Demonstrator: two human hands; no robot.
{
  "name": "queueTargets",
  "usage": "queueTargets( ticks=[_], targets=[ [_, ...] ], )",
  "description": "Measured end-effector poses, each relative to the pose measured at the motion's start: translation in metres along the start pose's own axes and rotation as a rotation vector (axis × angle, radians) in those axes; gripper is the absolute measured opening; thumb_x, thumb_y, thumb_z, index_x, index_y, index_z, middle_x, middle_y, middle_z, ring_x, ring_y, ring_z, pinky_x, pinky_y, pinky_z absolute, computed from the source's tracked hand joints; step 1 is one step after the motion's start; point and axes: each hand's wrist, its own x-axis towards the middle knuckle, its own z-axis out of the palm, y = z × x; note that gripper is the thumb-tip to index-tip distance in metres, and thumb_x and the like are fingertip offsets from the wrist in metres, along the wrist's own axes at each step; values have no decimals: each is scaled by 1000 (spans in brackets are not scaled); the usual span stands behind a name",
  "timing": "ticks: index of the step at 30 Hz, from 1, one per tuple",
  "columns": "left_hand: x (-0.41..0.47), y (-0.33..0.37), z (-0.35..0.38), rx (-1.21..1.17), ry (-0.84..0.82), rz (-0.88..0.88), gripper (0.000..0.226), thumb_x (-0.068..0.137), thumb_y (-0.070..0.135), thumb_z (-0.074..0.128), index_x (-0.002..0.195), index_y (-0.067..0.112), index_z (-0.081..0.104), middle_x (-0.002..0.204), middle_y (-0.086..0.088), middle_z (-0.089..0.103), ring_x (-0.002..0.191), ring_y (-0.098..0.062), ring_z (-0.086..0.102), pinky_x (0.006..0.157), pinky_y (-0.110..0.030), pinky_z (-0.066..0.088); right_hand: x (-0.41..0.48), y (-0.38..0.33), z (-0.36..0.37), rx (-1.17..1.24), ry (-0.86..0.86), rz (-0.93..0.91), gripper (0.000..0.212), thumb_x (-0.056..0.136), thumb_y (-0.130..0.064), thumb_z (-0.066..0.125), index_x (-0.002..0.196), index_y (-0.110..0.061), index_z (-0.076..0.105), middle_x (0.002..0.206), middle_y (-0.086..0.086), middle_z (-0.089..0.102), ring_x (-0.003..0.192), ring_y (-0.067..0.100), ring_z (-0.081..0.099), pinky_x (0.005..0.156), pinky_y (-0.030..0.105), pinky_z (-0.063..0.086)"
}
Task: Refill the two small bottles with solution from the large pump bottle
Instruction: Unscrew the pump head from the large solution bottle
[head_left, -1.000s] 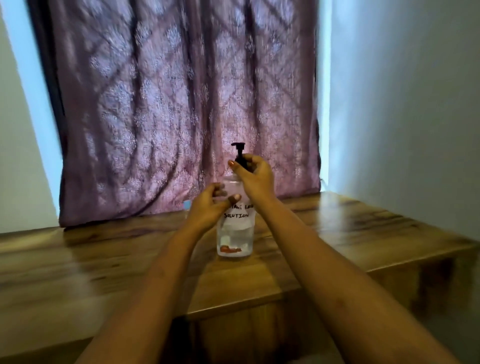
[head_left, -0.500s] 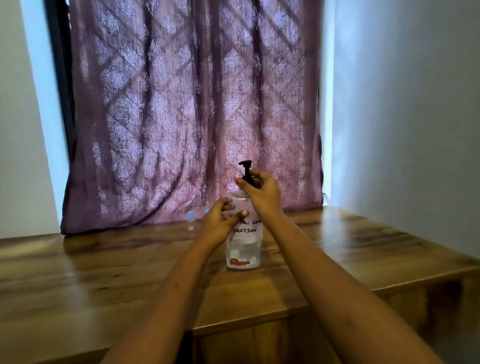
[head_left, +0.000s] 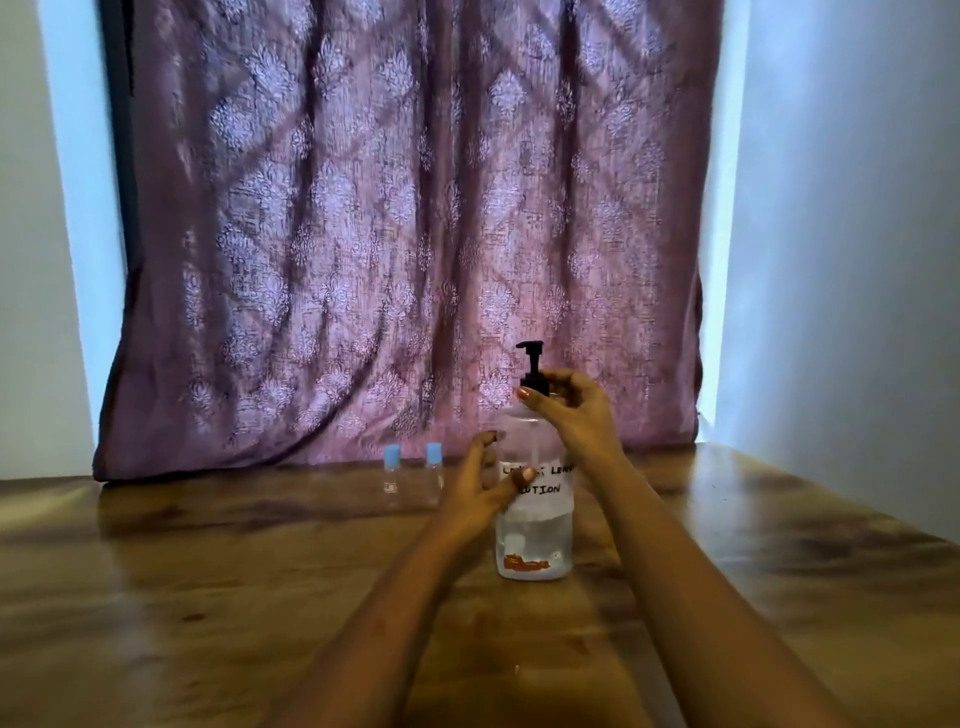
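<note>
Two small bottles (head_left: 413, 473) now show left of the pump bottle (head_left: 535, 499); label reads roughly "SOLUTION". Left hand (head_left: 480, 499) wraps its body, right hand (head_left: 576, 410) pinches the pump collar.

**Two bare arms reach forward**

Both arms stretch out from the bottom, close together. The left hand (head_left: 480, 491) is lower. Its fingers curl, and its thumb (head_left: 521, 479) points to the right and presses against something. The right hand (head_left: 576, 410) is higher. Its wrist bends up, and its thumb and fingers pinch in around something at the top. The fingernails look orange.
</note>
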Motion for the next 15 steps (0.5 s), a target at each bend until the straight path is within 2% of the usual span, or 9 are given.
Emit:
queueTargets(
  ticks=[3, 6, 8, 11, 13, 15],
  targets=[
    [2, -12, 0, -35, -113, -32, 52, 82, 11, 70, 125, 23, 43, 104, 10, 64, 96, -1, 64, 65, -13, 54, 6, 5, -1, 51, -31, 14, 26, 76, -6, 70, 100, -5, 61, 96, 9, 69, 88, 19, 67, 77, 24, 56],
    [6, -22, 0, -69, -102, -44, 58, 77, 12, 77, 125, 25, 46, 108, 5, 69, 99, -8, 68, 81, -29, 59, 6, 6, -4, 89, -69, -13, 18, 77, -1, 67, 91, -11, 63, 86, 1, 69, 76, 10, 68, 68, 20, 56],
    [7, -25, 1, -103, -86, -51, 57, 76, 9, 78, 121, 29, 49, 110, 1, 70, 101, -13, 69, 84, -34, 59, 5, 6, -7, 93, -82, -31, 19, 76, 0, 67, 88, -14, 63, 83, 0, 69, 72, 7, 68, 65, 18, 54],
    [6, -24, 1, -124, -99, -53, 56, 77, 5, 75, 121, 29, 50, 105, 4, 69, 93, -6, 69, 76, -26, 59, 3, 3, -12, 110, -94, -15, 19, 76, -3, 68, 91, -13, 64, 88, 3, 70, 79, 13, 69, 73, 26, 56],
    [4, -22, 1, -144, -114, -74, 59, 77, 6, 74, 125, 29, 48, 106, 3, 68, 96, -9, 67, 75, -26, 59, 0, 1, -14, 115, -118, 1, 19, 77, -7, 67, 95, -13, 65, 95, 5, 71, 86, 19, 68, 79, 33, 55],
    [2, -19, 2, -143, -112, -68, 56, 79, 5, 73, 122, 32, 48, 105, 4, 67, 93, -7, 68, 70, -22, 58, -2, 1, -14, 129, -129, 6, 18, 79, -8, 65, 96, -15, 65, 97, 4, 71, 87, 19, 68, 79, 32, 55]
  ],
)
